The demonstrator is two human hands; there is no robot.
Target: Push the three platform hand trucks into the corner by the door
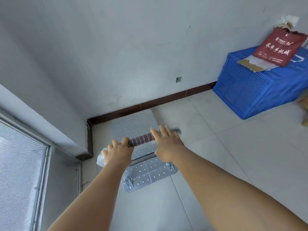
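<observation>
left hand (119,151) grip clamped around the handle (141,140) of the platform hand truck (135,125). right hand (166,144) lies flat on the handle's right part, fingers apart and straight. truck deck on the tiled floor (233,155), front edge near the baseboard (158,101), close to the wall corner. blue crate (260,85) well apart to the right.

— Over on the right? 
— Blue perforated plastic crate (260,87), sitting on the pale floor tiles (233,147), pushed up near the grey-white wall (116,55).
— And on top of it? 
— Dark red bag (280,47) with white lettering, leaning back against the wall, plus torn cardboard scraps (250,64) beneath it.
— Lower down? 
— Dark brown skirting board (166,99) along the wall's foot; small hole (179,79) in the plaster just above.
— Far left? 
— Grey metal frame (41,147) with mesh-like panel.
</observation>
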